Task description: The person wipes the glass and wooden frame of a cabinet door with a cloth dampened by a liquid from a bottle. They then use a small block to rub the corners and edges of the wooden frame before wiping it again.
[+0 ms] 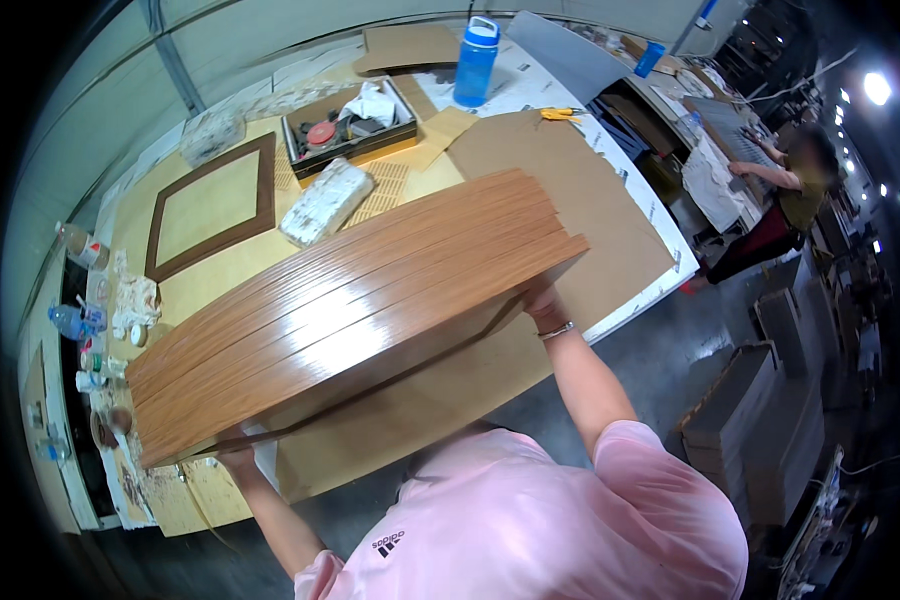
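A stack of long brown wood-grain boards (370, 300) stretches slantwise in front of me above the worktable, its glossy top catching the light. The boards lie side by side, and their right ends are slightly uneven. My left hand (236, 452) grips the near edge of the stack close to its left end. Toward the right end, my right hand (542, 303), with a bracelet at the wrist, holds the same edge from below. The fingers of both hands are mostly hidden under the boards.
Beyond the boards lie a dark brown frame (267, 180), a white paint-stained block (327, 203), a box of tools (415, 120), a blue bottle (476, 62) and yellow pliers (561, 115). Bottles and jars (91, 380) line the left side. A person (810, 175) works at another bench, right.
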A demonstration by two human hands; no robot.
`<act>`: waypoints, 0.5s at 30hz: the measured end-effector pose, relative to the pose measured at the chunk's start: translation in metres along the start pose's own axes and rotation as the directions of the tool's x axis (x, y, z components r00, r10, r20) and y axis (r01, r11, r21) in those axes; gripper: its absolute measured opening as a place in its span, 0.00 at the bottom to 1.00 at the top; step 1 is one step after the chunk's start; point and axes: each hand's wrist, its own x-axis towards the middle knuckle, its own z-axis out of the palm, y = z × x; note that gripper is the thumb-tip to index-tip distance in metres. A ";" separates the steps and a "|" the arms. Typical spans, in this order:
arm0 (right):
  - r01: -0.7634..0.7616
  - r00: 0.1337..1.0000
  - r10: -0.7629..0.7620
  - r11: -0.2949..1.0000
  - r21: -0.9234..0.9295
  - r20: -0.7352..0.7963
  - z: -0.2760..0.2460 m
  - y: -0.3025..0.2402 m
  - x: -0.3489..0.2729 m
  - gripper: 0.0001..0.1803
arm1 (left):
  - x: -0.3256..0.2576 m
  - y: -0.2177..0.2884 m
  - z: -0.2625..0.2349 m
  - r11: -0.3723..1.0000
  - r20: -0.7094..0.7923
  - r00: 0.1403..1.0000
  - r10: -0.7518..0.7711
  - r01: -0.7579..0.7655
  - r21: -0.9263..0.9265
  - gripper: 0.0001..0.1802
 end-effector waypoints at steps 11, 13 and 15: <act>-0.082 0.987 0.035 0.947 0.310 0.155 0.049 -0.166 0.005 0.55 | 0.063 0.108 0.170 0.943 -0.662 0.728 0.176 0.068 0.325 0.53; 0.048 0.979 -0.087 0.978 0.204 0.185 0.052 -0.191 0.014 0.65 | 0.086 0.112 0.214 0.873 -0.370 0.926 0.078 0.116 0.474 0.59; 0.112 0.971 -0.144 0.980 0.167 0.190 0.052 -0.200 0.019 0.68 | 0.096 0.106 0.235 0.818 -0.229 0.973 0.024 0.113 0.564 0.63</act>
